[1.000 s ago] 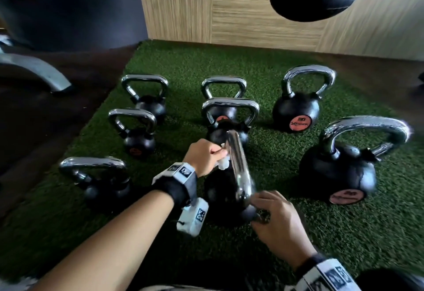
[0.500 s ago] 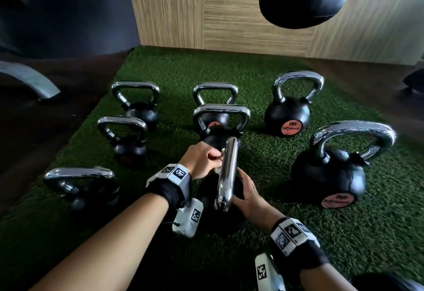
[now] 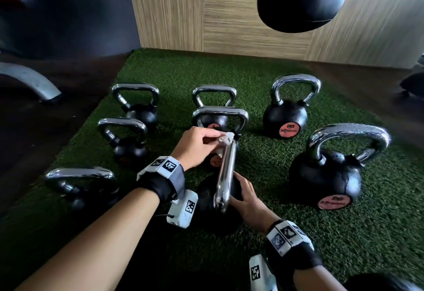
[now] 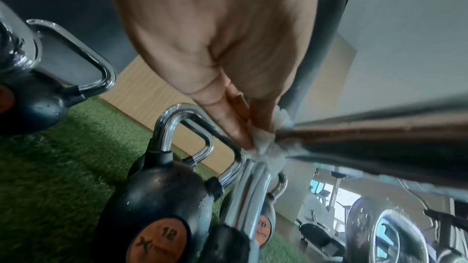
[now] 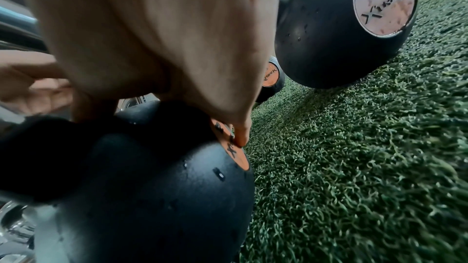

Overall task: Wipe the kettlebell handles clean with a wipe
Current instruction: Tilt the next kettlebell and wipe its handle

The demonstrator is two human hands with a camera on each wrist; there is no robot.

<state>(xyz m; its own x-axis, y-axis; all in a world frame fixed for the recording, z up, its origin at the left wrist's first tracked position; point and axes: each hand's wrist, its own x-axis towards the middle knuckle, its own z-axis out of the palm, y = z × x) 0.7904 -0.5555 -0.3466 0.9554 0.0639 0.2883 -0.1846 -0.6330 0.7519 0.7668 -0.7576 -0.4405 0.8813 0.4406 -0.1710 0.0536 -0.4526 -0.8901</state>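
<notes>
As left hand [image 3: 197, 146] pinches wipe [image 3: 226, 139].

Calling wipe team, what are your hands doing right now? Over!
Left hand pinches the wipe on the far end of the near kettlebell's chrome handle. Right hand steadies its black ball. Nothing in the way.

Under my left hand [image 3: 197, 147] a glossy chrome metal kettlebell handle [image 3: 226, 171] meets a crumpled white cloth-like wipe [image 3: 226, 139]. My right hand [image 3: 246, 195] presses a matt, pebbled black ball [image 5: 157, 183]. Rough green artificial turf [image 3: 286, 199] lies just beside it.
</notes>
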